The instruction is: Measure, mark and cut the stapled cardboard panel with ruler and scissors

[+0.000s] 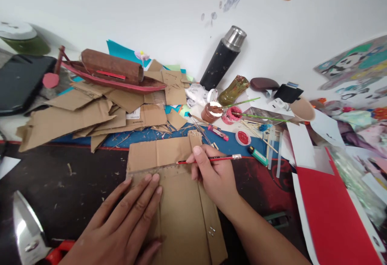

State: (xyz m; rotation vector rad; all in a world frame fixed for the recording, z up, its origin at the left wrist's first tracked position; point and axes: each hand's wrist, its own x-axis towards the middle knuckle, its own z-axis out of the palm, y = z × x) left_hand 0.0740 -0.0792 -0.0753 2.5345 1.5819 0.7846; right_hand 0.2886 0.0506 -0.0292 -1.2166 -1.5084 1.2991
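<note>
A creased piece of cardboard [181, 216] lies on the dark table in front of me. My left hand [127, 216] rests on it, fingers stretched out, the fingertips on a clear ruler [163, 169] that crosses the cardboard. In my right hand [214, 174] is a red and black pencil [222, 158], pinched between thumb and fingers. Its tip points left and meets the cardboard close to the ruler's upper edge. A narrow cardboard strip [211, 216] runs along the right side of the sheet.
Large scissors [30, 232] lie at the lower left. Behind are cardboard scraps [69, 115], a model boat [111, 73], a black flask [220, 59], open paint pots [212, 112] and a green cutter [258, 156]. A red folder [335, 212] is at the right.
</note>
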